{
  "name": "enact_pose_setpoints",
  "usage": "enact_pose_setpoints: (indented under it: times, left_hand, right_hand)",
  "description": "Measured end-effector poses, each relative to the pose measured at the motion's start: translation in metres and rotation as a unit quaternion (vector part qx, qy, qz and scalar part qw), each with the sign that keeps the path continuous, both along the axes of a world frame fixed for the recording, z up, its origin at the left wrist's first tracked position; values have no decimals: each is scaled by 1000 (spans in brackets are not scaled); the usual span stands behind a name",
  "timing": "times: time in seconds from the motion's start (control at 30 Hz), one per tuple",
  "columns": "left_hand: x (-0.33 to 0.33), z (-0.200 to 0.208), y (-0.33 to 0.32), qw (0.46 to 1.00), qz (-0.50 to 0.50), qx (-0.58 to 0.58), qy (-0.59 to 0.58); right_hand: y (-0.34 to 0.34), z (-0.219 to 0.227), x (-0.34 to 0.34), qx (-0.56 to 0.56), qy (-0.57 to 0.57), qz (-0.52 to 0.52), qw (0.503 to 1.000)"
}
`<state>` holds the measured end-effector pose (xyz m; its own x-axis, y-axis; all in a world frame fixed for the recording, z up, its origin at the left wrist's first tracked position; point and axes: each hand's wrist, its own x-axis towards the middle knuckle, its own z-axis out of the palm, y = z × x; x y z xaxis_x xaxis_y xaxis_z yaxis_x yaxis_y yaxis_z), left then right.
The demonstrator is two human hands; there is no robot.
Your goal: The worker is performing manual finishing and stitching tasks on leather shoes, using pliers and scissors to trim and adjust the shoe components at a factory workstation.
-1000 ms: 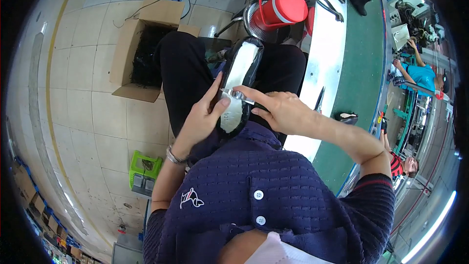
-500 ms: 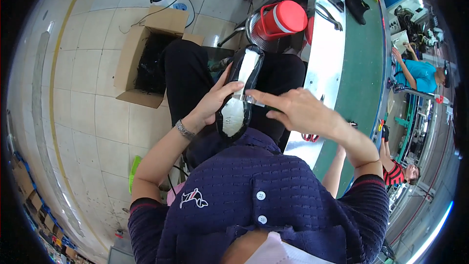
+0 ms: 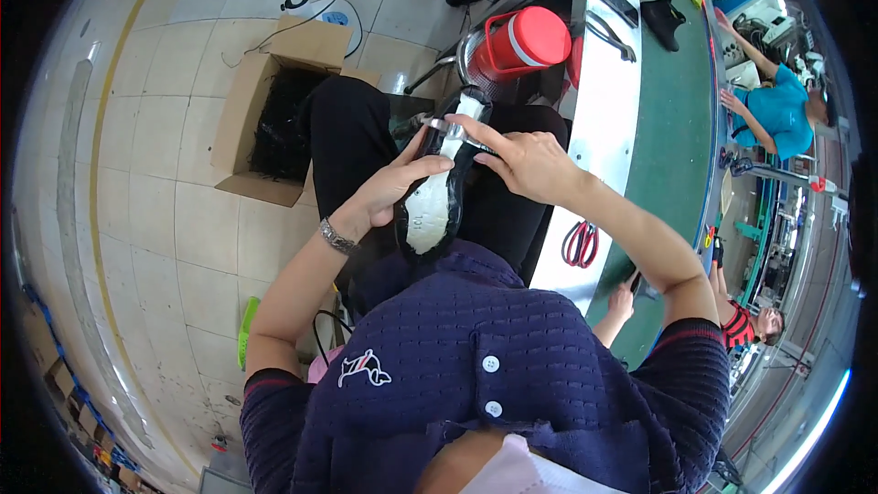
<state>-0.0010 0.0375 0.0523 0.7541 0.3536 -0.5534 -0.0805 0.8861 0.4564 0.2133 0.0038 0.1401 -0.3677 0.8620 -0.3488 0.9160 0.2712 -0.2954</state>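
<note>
1. My left hand point(image 3: 393, 185) is wrapped around the black shoe point(image 3: 435, 190), here in the head view: fingers along its left flank, thumb over the pale underside point(image 3: 427, 220), which faces up between my knees point(image 3: 352, 119).
2. And my right hand point(image 3: 530, 165) is closed on a metal tool point(image 3: 445, 127), index finger stretched out along it, the metal lying across the sole just beyond my left thumb. Its edge is too small to read, so how sharp it is I can't tell.
3. Here's the big danger! My left fingertips sit right beside that metal; too much push, or a skid on the underside, and it could run straight into them.
4. The shoe could roll, too: one hand steadies it, and a sideways shove from my right might twist it out of line. Whether anything props it from below, I can't tell.
5. Tip the tool too steeply and it might gouge the pale layer, or slide off over the black rim.
6. Right of my grip and nearer my chest, red looped handles point(image 3: 580, 245) lie on the metal strip point(image 3: 608, 128), with a co-worker's hand point(image 3: 622, 302) beyond. A bump against my arm there could jolt the tool.
</note>
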Motion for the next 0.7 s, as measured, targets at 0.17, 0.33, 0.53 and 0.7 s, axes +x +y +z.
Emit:
enact_pose_setpoints:
  times: [0.17, 0.33, 0.53, 0.7]
  left_hand:
    - [-8, 0, 5, 998, -52, 17, -15]
    - [-12, 6, 5, 996, -68, 24, -50]
    - [-22, -12, -4, 987, -93, 80, -105]
    - [-25, -29, -38, 966, 90, -53, -237]
  right_hand:
    - [-6, 17, -13, 110, 113, 29, 987]
    - [-7, 27, -24, -48, -27, 9, 998]
    - [-24, 17, -35, -1, -2, 27, 1000]
    - [-25, 55, -26, -132, -42, 59, 989]
